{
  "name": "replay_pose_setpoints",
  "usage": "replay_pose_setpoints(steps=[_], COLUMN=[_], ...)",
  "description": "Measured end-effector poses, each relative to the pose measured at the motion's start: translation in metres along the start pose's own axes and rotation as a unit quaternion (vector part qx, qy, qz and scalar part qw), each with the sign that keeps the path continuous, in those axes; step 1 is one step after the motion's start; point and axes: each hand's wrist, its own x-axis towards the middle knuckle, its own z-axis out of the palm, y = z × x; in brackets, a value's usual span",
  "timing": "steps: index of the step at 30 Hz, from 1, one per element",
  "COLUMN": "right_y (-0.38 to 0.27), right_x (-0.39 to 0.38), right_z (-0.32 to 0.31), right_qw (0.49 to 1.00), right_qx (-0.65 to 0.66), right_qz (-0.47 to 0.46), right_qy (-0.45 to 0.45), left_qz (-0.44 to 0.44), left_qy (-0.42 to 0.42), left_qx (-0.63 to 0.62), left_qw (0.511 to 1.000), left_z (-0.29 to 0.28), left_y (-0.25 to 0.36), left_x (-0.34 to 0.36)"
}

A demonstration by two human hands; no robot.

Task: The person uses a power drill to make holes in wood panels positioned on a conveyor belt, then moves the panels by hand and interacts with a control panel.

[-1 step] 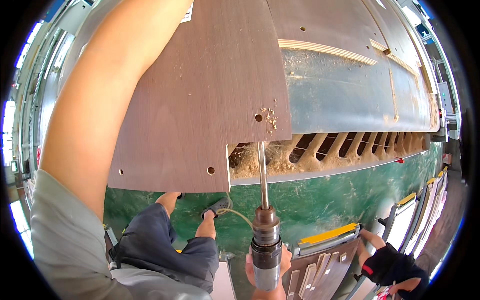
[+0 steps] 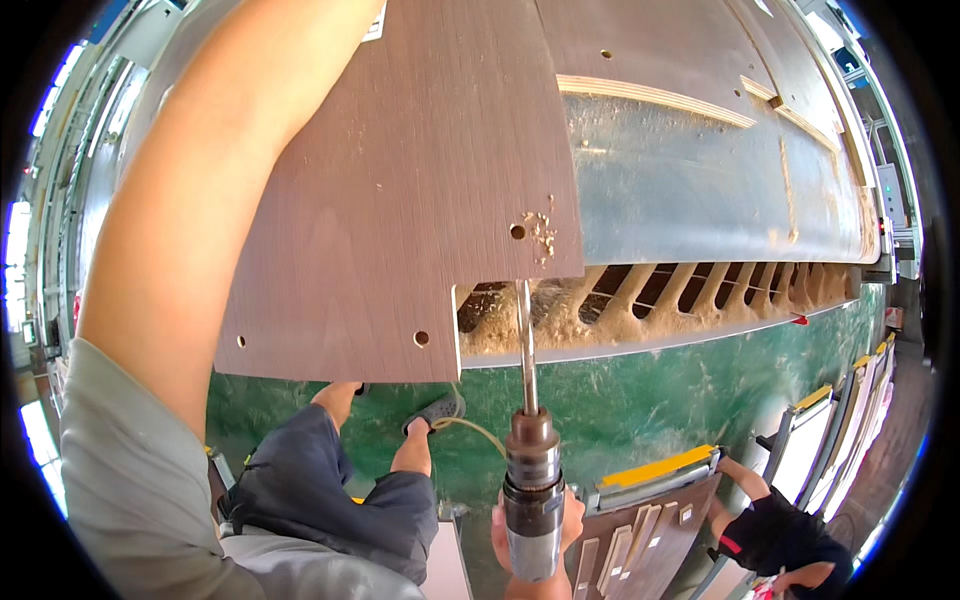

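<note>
My right hand (image 2: 572, 518), mostly hidden behind the tool, is closed around a power drill (image 2: 533, 500). Its long bit (image 2: 527, 350) points away from me and meets the near edge of a dark brown wood-grain board (image 2: 400, 180). Whether the tip has entered that edge cannot be made out. Just beyond it, a round hole (image 2: 517, 232) opens in the board's face with pale wood shavings (image 2: 543, 236) beside it. A second hole (image 2: 422, 339) lies near the board's stepped front corner. My left arm (image 2: 190, 190) reaches over the board; its hand is past the top edge, unseen.
The board overhangs a machine bed with a dark belt (image 2: 690, 180) and a slotted, sawdust-covered trough (image 2: 620, 310). More brown boards (image 2: 650, 40) lie farther back. A cart of panels (image 2: 650, 540) stands at lower right, near another person (image 2: 785, 535). The floor (image 2: 620, 400) is green.
The drill and board stay together, with only a very slight shift in the view. The person at lower right has moved a little.
</note>
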Motion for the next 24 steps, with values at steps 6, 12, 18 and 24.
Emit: replay_pose_setpoints(steps=[6,12,18,24], right_y=[0.011,0.004,0.014,0.007], right_x=[0.011,0.013,-0.002,0.012], right_z=[0.014,0.016,0.023,0.021], right_qw=[0.984,0.989,0.978,0.984], right_qx=[0.105,0.081,0.169,0.091], right_qz=[-0.115,-0.09,-0.075,-0.103], right_qy=[0.084,0.083,0.099,0.11], left_qz=[0.006,0.003,-0.002,0.007], left_qy=[0.008,-0.016,0.0,-0.024], left_qx=[-0.001,-0.019,-0.029,-0.019], left_qw=[1.0,1.0,1.0,1.0], left_z=[0.004,0.003,-0.003,0.005], left_y=[-0.007,-0.007,-0.003,0.001], left_x=[0.0,-0.001,0.002,-0.008])
